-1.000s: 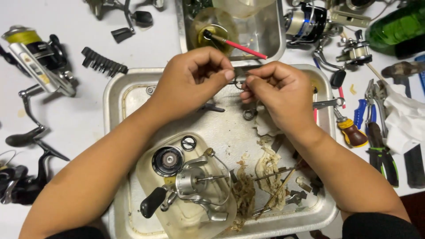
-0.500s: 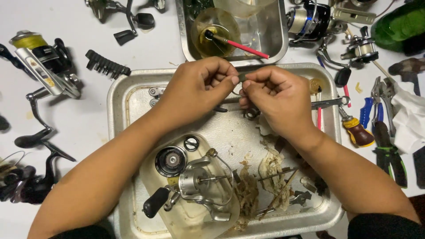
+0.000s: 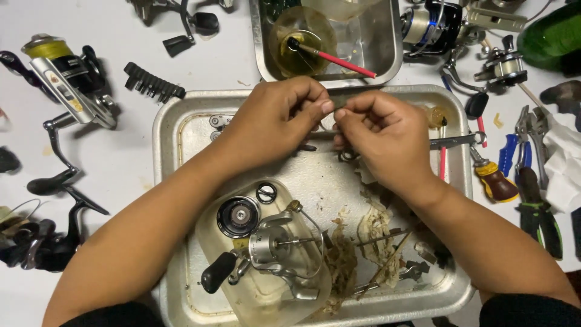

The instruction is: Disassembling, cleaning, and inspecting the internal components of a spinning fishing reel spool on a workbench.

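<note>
Over the far half of a metal tray (image 3: 166, 130), my left hand (image 3: 272, 118) and my right hand (image 3: 387, 136) meet fingertip to fingertip. Both pinch one small metal part between thumb and forefinger; the fingers hide most of it. Below my forearms, a partly dismantled silver fishing reel (image 3: 272, 245) with a black knob lies in a clear plastic dish (image 3: 302, 290) inside the tray. A round black spool part (image 3: 237, 216) and a small black ring (image 3: 266, 193) lie beside it. Dirty paper scraps (image 3: 375, 227) and small parts cover the tray's right side.
A second metal tray (image 3: 387, 48) at the back holds a cup of yellow liquid and a red brush (image 3: 339, 60). Fishing reels lie on the left (image 3: 66, 72) and back right (image 3: 502, 63). Screwdriver (image 3: 493, 178), pliers (image 3: 538, 212), green bottle (image 3: 551, 30) and white cloth (image 3: 563, 163) sit on the right.
My hands stay pinched together over the tray; they have shifted slightly toward its far rim, and the fingertips have closed tighter around the small part.
</note>
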